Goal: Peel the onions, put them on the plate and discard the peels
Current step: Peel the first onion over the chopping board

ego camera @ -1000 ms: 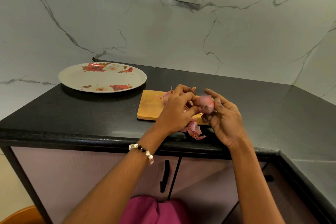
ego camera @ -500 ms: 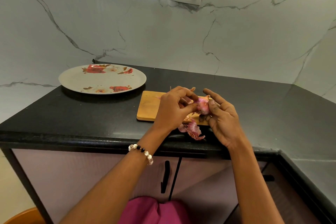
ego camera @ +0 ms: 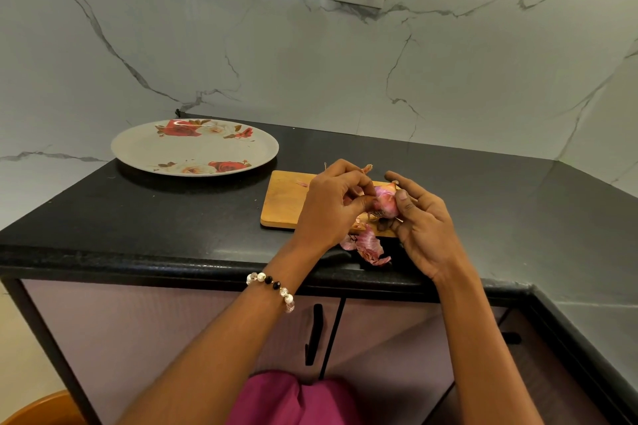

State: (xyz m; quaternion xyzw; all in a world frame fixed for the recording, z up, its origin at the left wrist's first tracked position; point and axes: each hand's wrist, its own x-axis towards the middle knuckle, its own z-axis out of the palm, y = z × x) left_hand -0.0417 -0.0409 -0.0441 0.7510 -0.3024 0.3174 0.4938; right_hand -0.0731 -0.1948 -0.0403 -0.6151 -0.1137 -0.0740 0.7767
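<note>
Counter (ego camera: 165,217): black stone top against a marble wall, carrying everything below.
Plate (ego camera: 138,148): flowered, at the far left of the counter, well apart from the hands; no onion on it yet.
Cutting board (ego camera: 286,200): wooden, lying flat just right of the plate, partly hidden by the hands.
Right hand (ego camera: 423,228): cradles the onion from the right, thumb across its front and fingers curled behind; a firm holding grip.
Left hand (ego camera: 331,207): fingers bent in, tips pinching at the onion's left side, where a flap of skin seems to be lifting; the pinch itself is partly hidden.
Onion (ego camera: 385,202): small, pink, held between both hands just above the board's near right part, roots pointing down.
Peels (ego camera: 369,247): loose papery pieces on the counter at the board's near edge, below the hands.
Handling: the onion looks light and firm, and likely slick once bare, so the cradling grip should wrap the body; the skin is thin and brittle, best pinched at a torn edge near root or tip.
Progress: by the look of it, peeling is mid-way, with the plate and peel disposal still ahead.
</note>
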